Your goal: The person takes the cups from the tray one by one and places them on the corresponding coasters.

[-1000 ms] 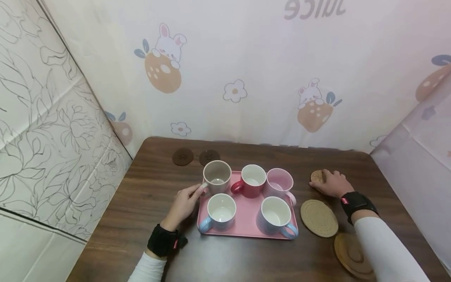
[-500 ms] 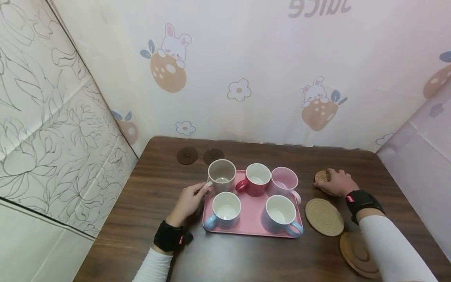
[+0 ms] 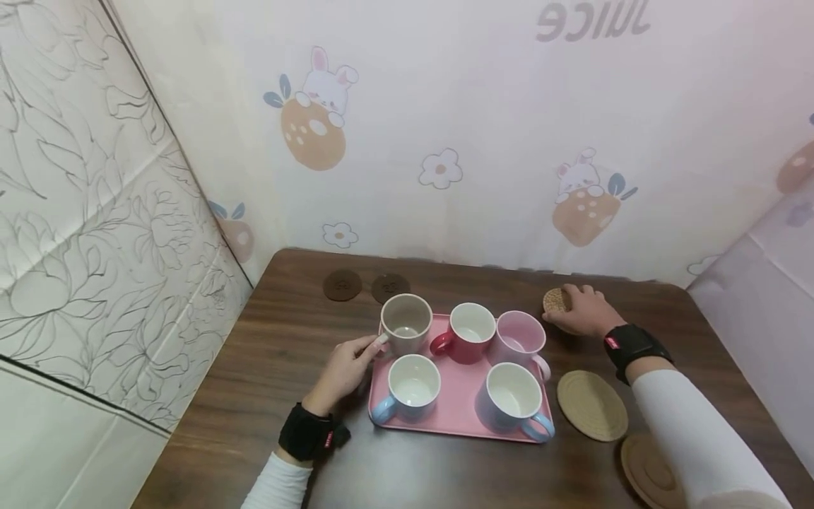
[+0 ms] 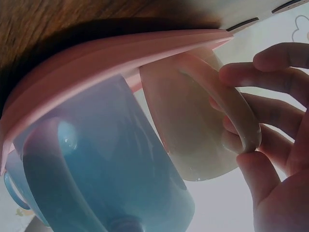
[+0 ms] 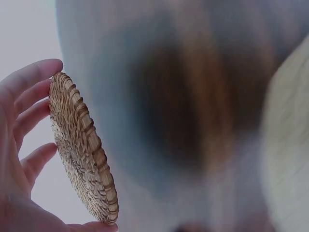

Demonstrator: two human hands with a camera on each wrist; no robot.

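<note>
My left hand pinches the handle of the beige mug, which stands at the tray's 10 o'clock corner; my right hand grips a small woven coaster on edge at 2 o'clock, the large coaster lying at 4 o'clock

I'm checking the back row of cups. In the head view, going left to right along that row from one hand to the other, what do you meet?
Left hand → beige mug → red mug → pink mug → small woven coaster → right hand.
</note>
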